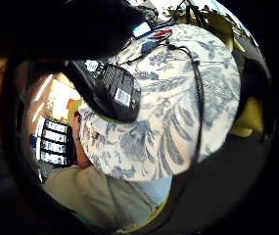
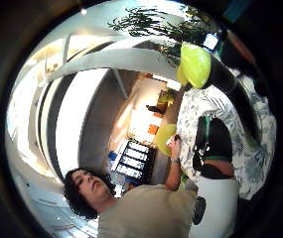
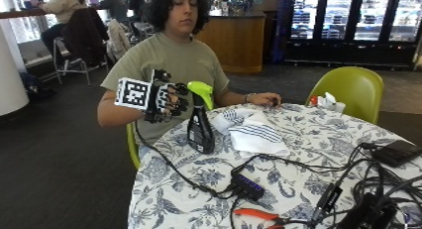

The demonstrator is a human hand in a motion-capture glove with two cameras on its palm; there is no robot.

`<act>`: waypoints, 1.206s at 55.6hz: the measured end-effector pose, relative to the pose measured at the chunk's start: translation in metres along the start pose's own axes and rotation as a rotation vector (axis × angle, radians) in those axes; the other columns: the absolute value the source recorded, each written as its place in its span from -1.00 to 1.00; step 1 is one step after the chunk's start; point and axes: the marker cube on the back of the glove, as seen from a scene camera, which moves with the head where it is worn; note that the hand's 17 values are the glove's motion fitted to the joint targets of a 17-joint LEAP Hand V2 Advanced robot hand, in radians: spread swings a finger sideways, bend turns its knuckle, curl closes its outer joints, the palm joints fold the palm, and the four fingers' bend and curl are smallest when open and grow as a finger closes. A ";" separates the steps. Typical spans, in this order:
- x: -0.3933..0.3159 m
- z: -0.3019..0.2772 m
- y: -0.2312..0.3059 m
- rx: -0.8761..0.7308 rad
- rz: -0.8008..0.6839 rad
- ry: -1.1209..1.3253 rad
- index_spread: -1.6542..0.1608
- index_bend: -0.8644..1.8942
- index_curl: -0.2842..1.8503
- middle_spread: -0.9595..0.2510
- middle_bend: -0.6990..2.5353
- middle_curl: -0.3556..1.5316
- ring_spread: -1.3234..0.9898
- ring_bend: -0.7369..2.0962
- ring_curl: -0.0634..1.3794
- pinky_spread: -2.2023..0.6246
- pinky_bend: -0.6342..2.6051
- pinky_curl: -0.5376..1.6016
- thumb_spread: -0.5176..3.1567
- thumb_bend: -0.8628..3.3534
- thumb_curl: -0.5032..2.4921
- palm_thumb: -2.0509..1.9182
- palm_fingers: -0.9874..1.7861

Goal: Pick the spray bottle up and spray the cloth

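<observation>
The spray bottle [image 3: 200,121] stands upright on the near-left part of the round table [image 3: 310,154], its dark body resting on the flowered tablecloth and its green trigger head [image 3: 200,90] uppermost, so its long axis runs straight up and down. The gloved right hand [image 3: 165,96] is raised in the air just to the left of that green head, at about the same height, with the palm turned toward the bottle. Its grip holds nothing: the fingers look loosely curled and spread, and a small gap seems to remain between the fingertips and the head, though whether they brush it cannot be told for sure. The move ahead therefore turns on a short sideways reach to the right, slightly downward, so that the grip can wrap the neck below the trigger rather than the head itself. In the little finger side palm view the dark bottle body [image 1: 110,88] with its printed label lies close to the palm over the tablecloth, which fits that nearness. The cloth [image 3: 254,130], white with dark stripes, lies crumpled on the table just to the right of the bottle and a little farther away. The bare left hand [image 3: 265,98] rests on the far edge of the table, beyond the cloth, well apart from the bottle, so the gloved hand is clearly the nearer one.
</observation>
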 end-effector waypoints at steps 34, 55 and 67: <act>0.023 0.031 -0.038 0.170 -0.045 -0.137 0.53 0.16 -0.15 0.23 -0.04 0.17 -0.04 0.25 0.01 0.46 -0.05 0.18 -0.31 -0.56 -0.21 0.57 0.63; 0.017 0.015 -0.008 0.120 0.054 0.081 0.56 -0.02 -0.11 0.27 -0.09 0.22 -0.01 0.25 0.03 0.43 -0.05 0.22 -0.24 -0.60 -0.16 0.51 0.39; 0.013 -0.010 0.038 -0.168 0.004 0.304 0.51 -0.20 -0.24 0.50 -0.30 0.01 0.08 -0.03 -0.20 0.55 -0.28 0.04 -0.13 -0.61 -0.23 0.43 0.03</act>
